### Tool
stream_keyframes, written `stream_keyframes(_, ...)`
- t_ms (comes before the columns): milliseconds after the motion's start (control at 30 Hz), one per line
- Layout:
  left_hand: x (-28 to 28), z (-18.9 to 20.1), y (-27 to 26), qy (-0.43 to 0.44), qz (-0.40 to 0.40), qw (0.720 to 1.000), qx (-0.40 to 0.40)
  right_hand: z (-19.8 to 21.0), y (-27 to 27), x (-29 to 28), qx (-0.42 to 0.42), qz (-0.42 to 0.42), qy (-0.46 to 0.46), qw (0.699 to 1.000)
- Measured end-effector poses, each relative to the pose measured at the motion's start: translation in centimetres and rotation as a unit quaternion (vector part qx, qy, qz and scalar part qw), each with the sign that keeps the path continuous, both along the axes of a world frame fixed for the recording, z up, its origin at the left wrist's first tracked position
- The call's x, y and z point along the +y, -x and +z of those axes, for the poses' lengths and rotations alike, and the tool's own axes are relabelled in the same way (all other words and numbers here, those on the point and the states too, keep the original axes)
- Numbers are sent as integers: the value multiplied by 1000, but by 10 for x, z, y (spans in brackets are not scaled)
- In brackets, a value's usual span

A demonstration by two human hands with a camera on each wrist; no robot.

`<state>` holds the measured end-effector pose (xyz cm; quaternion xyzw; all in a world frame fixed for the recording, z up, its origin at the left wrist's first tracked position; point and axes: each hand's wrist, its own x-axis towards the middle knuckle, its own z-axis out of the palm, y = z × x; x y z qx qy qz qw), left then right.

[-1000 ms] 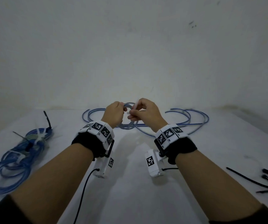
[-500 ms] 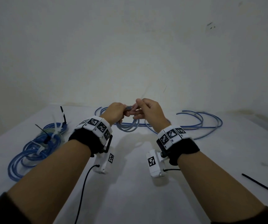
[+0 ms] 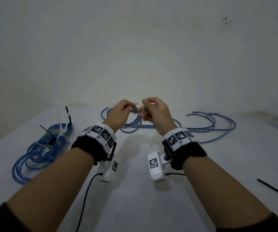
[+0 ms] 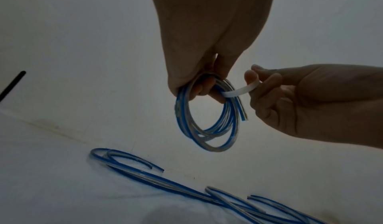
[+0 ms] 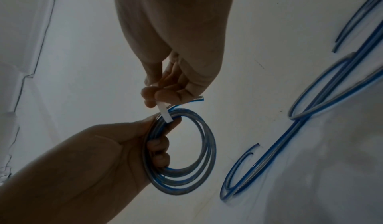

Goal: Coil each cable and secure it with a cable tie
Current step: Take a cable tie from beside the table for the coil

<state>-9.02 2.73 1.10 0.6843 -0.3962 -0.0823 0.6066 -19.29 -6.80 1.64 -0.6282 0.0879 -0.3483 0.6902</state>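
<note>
Left hand [image 4: 207, 47] curled round coil [image 4: 207, 121], held above table [image 3: 134, 198] | right hand [image 4: 300, 99] pinches white tie [image 4: 240, 91] against it (hands almost touching) | loose cables [image 3: 210, 124] behind; tied coils [image 3: 44, 148] left

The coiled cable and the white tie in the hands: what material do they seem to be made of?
Coiled cable: probably flexible clear plastic sheath with a blue stripe; it looks glossy and see-through and bends into smooth loops.
White tie: likely nylon or similar plastic; a thin, flat, matte strip that curves without creasing.
</note>
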Motion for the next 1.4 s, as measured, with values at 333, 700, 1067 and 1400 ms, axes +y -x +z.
stream_keyframes(333, -20, -4, -2, 64, 27, 997, -33, -9, -7, -13, -7, -19, -2, 1000)
stream_keyframes(700, -56, -16, -6, 79, 14, 996, -43, -17, -5, -39, -23, -80, 13, 996)
stream_keyframes(1067, -73, -22, -4, 69, 0, 992, -107, -36, -7, -53, -33, -127, 27, 991)
stream_keyframes(1400, -78, -26, -3, 45, 8, 990, -133, -43, -3, -56, -30, -124, 27, 991)
